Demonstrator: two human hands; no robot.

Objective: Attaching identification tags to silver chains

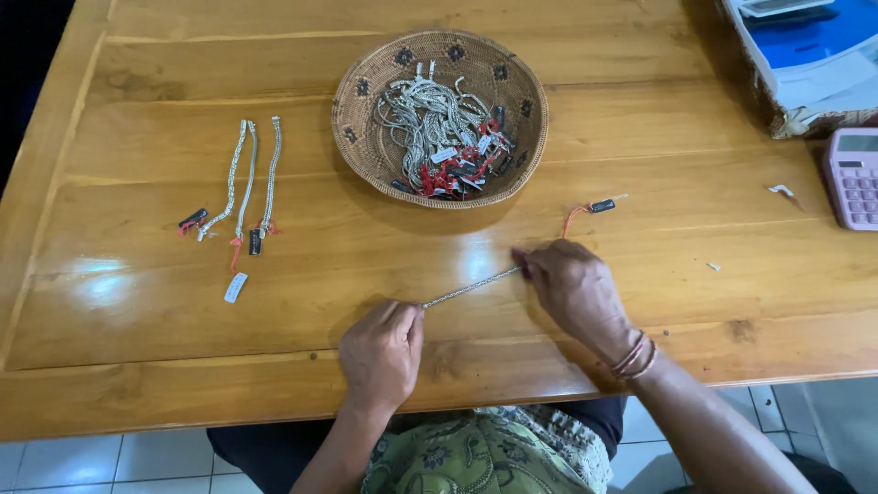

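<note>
Chain (468, 288), silver and thin, is stretched taut just above the bench (640, 302), between the two hands. The left hand (382, 352) pinches its near end in a narrow grip; the right hand (572, 288) holds the far end in a closed grip, with bangles at that wrist. From the right hand a red thread (574, 217) runs up to a small dark tag (602, 206) lying on the wood. Beyond sits a woven basket (366, 87), heaped with more chains bearing red threads and dark and white tags. To the left lie three chains (249, 174) side by side, with dark tags at their near ends and a white label (236, 287) just below them. At the right edge are a pink calculator (852, 178) and a blue-and-white box (805, 64).
</note>
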